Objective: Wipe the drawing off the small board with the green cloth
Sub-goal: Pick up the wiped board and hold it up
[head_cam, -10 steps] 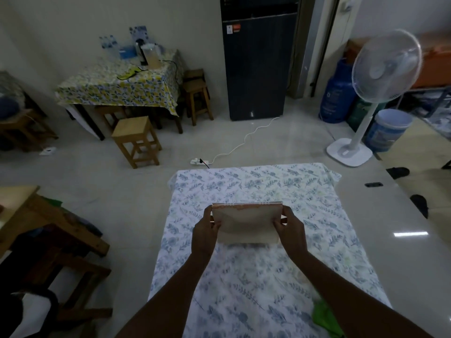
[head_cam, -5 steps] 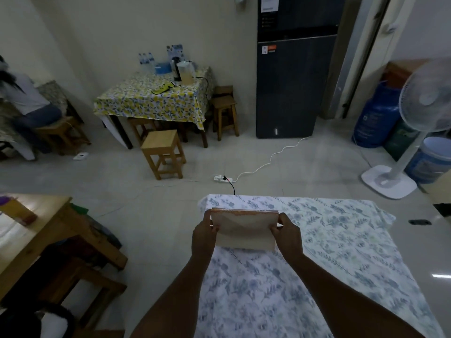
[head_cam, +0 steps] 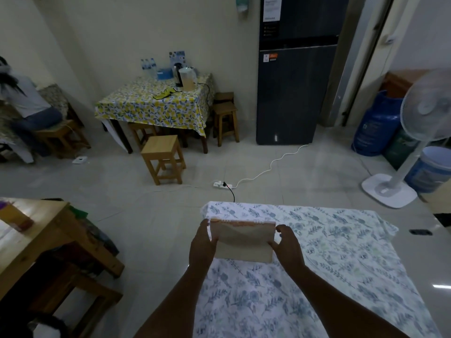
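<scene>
Board (head_cam: 244, 242) held up over the cloth-covered table's (head_cam: 341, 252) far left corner | my left hand (head_cam: 203, 245) and right hand (head_cam: 286, 245) clamp its side edges — likely to inspect | green cloth not in view

Both forearms are bare, with no sleeves, rings or watch.

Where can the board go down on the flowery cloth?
Nearly anywhere. The flowery cloth lies bare right of the right hand out to its right edge, and bare between the forearms toward the person. The only busy spot is the far left corner, where both hands, left hand too, hold the board. The green cloth is not in view.
</scene>
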A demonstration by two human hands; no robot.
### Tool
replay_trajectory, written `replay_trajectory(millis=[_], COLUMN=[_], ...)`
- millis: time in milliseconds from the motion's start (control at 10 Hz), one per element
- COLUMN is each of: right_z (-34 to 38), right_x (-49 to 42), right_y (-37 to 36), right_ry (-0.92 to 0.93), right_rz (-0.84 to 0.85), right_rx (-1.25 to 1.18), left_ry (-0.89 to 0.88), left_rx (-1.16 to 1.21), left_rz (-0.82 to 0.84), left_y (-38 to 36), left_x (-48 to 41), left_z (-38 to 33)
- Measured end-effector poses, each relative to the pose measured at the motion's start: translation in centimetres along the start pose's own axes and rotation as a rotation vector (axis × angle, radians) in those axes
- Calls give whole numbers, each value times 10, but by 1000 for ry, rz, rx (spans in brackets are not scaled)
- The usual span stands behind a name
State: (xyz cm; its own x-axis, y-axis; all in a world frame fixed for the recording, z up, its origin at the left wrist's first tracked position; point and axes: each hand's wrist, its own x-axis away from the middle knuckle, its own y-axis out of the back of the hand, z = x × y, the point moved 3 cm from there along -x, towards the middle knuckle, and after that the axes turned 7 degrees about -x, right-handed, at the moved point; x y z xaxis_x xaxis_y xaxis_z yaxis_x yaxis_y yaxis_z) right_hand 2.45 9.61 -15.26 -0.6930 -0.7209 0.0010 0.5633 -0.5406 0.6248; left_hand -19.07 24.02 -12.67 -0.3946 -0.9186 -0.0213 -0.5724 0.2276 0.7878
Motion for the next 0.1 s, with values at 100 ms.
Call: replay_trajectory(millis=[100], right_z=[5], right_x=[-3], right_y=[15], right_ry=[64], right_rz=[-33], right_rx=[29], left_ry=[-87], left_rx=[-69], left_rz=[-56], left_y=[5], left_x=[-5], left_z=[-12])
